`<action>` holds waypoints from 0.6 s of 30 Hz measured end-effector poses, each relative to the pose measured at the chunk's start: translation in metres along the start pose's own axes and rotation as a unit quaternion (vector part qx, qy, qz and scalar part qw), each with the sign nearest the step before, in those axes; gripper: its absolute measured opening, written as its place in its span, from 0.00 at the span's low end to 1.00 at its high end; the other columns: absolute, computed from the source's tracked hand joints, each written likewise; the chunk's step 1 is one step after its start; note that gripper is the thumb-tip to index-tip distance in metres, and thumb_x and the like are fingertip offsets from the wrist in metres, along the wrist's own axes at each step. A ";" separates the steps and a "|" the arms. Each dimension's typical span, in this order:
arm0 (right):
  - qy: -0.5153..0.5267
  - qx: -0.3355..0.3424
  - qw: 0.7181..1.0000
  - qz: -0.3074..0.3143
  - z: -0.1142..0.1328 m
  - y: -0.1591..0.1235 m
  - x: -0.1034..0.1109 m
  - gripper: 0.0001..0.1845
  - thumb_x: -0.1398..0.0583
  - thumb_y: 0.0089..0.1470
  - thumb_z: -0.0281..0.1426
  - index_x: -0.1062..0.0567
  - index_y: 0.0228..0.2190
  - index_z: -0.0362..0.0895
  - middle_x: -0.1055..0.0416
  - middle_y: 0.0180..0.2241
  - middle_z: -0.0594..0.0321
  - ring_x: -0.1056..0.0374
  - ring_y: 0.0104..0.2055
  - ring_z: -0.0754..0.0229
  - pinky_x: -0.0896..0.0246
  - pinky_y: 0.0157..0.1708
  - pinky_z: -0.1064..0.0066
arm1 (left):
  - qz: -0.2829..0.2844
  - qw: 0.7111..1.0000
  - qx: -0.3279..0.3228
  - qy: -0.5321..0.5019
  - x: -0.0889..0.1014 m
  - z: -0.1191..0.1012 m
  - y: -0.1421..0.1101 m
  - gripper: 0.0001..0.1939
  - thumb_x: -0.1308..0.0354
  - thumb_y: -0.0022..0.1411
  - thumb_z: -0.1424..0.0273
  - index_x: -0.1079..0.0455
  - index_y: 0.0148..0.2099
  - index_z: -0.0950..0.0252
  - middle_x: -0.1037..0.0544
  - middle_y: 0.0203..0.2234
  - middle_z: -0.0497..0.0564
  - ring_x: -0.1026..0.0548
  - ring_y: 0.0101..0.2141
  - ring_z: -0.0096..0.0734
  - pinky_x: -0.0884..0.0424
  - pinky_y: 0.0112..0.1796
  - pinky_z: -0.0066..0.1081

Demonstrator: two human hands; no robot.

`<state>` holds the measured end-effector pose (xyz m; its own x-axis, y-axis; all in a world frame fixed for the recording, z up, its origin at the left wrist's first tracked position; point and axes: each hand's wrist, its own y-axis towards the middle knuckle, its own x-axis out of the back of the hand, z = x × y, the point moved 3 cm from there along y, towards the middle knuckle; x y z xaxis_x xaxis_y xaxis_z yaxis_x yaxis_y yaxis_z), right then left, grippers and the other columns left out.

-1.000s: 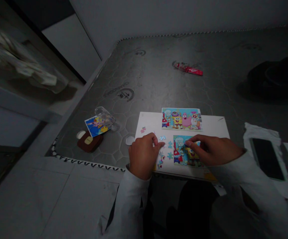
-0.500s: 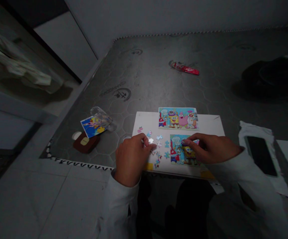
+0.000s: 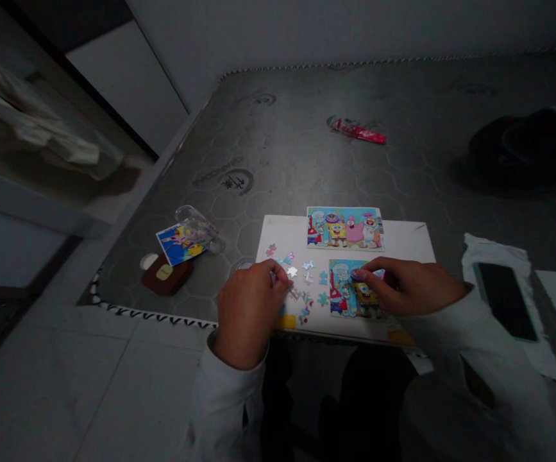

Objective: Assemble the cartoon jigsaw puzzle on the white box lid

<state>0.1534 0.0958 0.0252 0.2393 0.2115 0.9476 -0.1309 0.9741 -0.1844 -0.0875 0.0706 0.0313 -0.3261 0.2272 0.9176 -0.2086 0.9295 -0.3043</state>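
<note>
Loose jigsaw pieces (image 3: pixel 308 277) lie scattered on a white board (image 3: pixel 285 230). Over their left side is my left hand (image 3: pixel 251 301), thumb and forefinger drawn together; whether a piece sits between the tips is hidden. My right hand (image 3: pixel 405 285) pinches a small puzzle piece (image 3: pixel 355 274) just above the partly joined jigsaw puzzle (image 3: pixel 342 298), covering its right part. A cartoon picture card (image 3: pixel 345 229) lies flat behind the puzzle, at the board's far edge.
Left of the board are a brown case (image 3: pixel 167 274), a blue-and-yellow card (image 3: pixel 177 244) and a clear plastic container (image 3: pixel 195 224). A red packet (image 3: pixel 357 131) lies farther back. At right are a phone (image 3: pixel 506 300) on white paper and a dark object (image 3: pixel 528 151).
My left hand has drawn back slightly to the left, uncovering more of the loose pieces. My right hand stays nearly still with its piece over the puzzle.
</note>
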 end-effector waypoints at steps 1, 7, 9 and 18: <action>0.001 -0.002 1.000 0.006 0.000 0.000 0.000 0.19 0.43 0.62 0.48 0.16 0.38 0.53 0.23 0.22 0.65 0.30 0.24 0.56 0.50 0.24 0.68 | 0.000 1.000 0.000 0.003 0.000 0.000 0.000 0.06 0.38 0.67 0.63 0.20 0.39 0.55 0.17 0.33 0.50 0.23 0.32 0.38 0.46 0.29 0.32; 0.006 -0.002 0.999 0.031 -0.001 0.002 0.000 0.19 0.44 0.63 0.48 0.17 0.38 0.52 0.23 0.22 0.65 0.29 0.24 0.57 0.50 0.25 0.68 | 0.010 1.000 0.002 0.005 0.000 -0.002 -0.001 0.08 0.40 0.68 0.63 0.19 0.40 0.53 0.16 0.34 0.50 0.22 0.33 0.39 0.45 0.29 0.33; 0.002 0.004 1.000 0.012 0.000 0.001 0.000 0.19 0.44 0.63 0.47 0.17 0.37 0.52 0.23 0.22 0.65 0.30 0.24 0.58 0.50 0.24 0.68 | 0.007 1.000 0.002 0.003 0.000 -0.002 -0.001 0.08 0.40 0.68 0.64 0.18 0.41 0.52 0.16 0.34 0.50 0.21 0.34 0.41 0.44 0.30 0.33; 0.000 0.007 1.000 0.003 0.001 -0.001 0.000 0.18 0.43 0.63 0.46 0.17 0.37 0.53 0.23 0.22 0.66 0.30 0.23 0.58 0.49 0.25 0.68 | 0.052 0.999 -0.016 0.008 -0.002 0.000 -0.004 0.05 0.37 0.65 0.64 0.19 0.42 0.51 0.16 0.35 0.49 0.20 0.36 0.40 0.43 0.30 0.34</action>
<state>0.1523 0.0950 0.0256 0.2384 0.2169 0.9466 -0.1448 0.9718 -0.1862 -0.0856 0.0664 0.0303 -0.3295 0.3271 0.8857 -0.1457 0.9092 -0.3900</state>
